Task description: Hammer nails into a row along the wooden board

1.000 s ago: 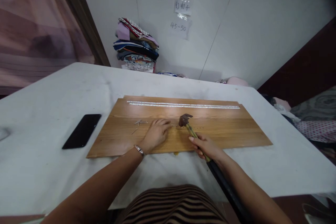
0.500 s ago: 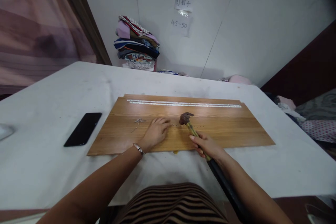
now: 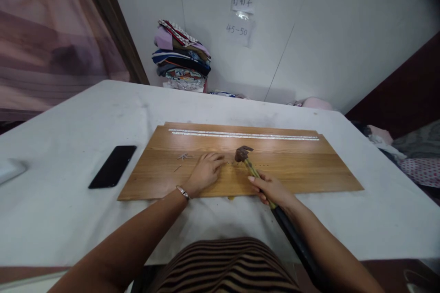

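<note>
A wooden board lies flat before me. My left hand rests on it, fingers pressed together with the tips at the left end of a row of small dark dots. What the fingertips pinch, if anything, is too small to make out. In my right hand is a claw hammer, gripped partway up its handle. The rusty head hovers just right of my left fingertips, over the row. Left of my left hand lies a small pile of nails, and one single nail lies nearer to me.
Two white measuring strips run along the board's far side. A black phone lies on the white table, left of the board. Folded clothes are stacked by the back wall. A white object sits at the left edge.
The view has shifted slightly, so the table and board appear a little to the right. Both hands and the hammer keep nearly the same position over the board.
</note>
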### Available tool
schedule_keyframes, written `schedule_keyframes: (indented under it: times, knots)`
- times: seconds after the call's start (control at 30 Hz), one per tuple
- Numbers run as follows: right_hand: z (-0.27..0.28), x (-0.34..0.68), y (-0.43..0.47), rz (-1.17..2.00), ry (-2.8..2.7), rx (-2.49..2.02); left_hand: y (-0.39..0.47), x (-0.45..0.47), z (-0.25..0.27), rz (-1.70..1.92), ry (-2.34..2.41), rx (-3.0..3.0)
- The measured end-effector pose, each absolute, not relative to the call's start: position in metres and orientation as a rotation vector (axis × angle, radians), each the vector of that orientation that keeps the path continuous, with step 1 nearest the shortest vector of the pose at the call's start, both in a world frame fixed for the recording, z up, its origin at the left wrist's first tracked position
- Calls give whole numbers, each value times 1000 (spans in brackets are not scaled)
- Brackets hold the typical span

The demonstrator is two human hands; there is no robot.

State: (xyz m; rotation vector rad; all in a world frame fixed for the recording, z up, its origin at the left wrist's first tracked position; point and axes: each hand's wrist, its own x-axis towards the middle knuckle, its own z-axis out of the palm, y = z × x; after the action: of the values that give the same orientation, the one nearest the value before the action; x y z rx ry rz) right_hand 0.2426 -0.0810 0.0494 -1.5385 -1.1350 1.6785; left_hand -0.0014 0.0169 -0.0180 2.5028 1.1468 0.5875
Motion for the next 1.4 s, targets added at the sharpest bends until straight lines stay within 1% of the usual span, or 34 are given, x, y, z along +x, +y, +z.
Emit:
schedule_keyframes:
  times: [0.17, 0.43, 0.63, 0.87, 1.1, 1.4]
  knots:
    - [41, 244, -82, 1692, -1133, -1563, 16, -1, -15, 573, 1153, 2516]
    - [53, 245, -81, 1664, -1126, -1557, 15, 0, -12, 586, 1155, 2504]
    - [43, 243, -80, 1688, -1158, -1573, 14, 0, -9, 580, 1139, 2510]
    - [49, 245, -80, 1669, -1162, -1532, 15, 1, -13, 586, 1154, 2500]
    - [42, 243, -81, 1690, -1160, -1574, 14, 1, -11, 582, 1160, 2498]
    - [54, 243, -81, 1675, -1121, -1554, 15, 0, -16, 615, 1163, 2505]
